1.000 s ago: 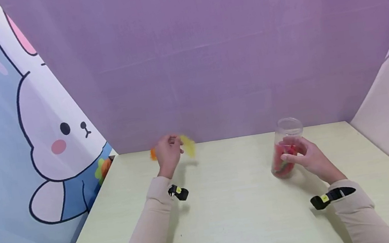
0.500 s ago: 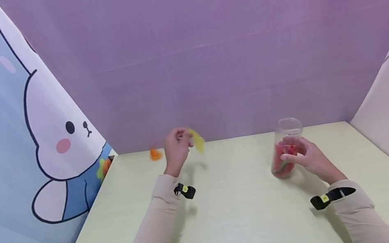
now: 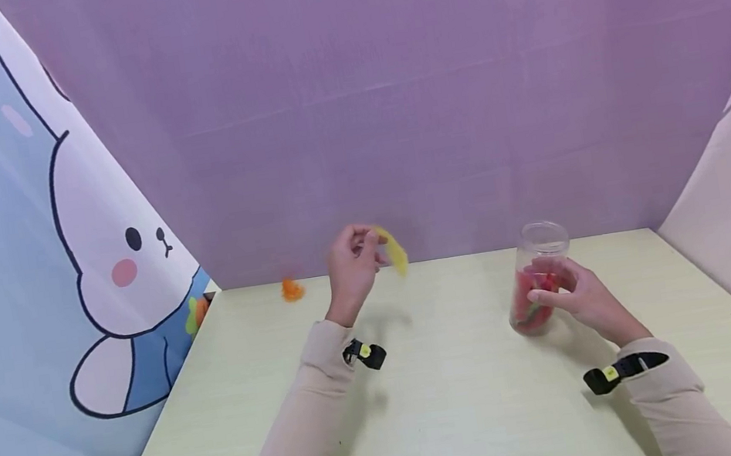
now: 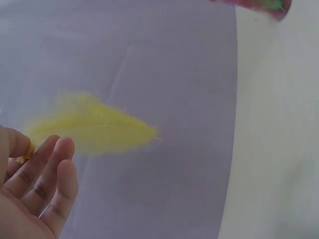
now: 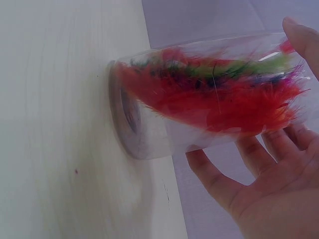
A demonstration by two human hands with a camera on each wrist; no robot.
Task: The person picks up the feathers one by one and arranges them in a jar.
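Observation:
A yellow feather is pinched between the thumb and index finger of my left hand, raised above the back of the table. In the left wrist view the feather spreads out past the fingertips, its pointed end to the right. My right hand grips a tall clear jar standing upright on the table. Red, green and dark feathers fill the lower part of the jar, and its mouth is uncovered. In the right wrist view the thumb lies on one side of the jar and the fingers on the other.
An orange feather lies near the table's back edge, left of my left hand. The pale table meets a purple backdrop. A sheet with a cartoon rabbit hangs on the left.
My left hand has moved right and slightly up with the yellow feather, away from the orange feather, which now shows fully. My right hand and the jar have stayed in place.

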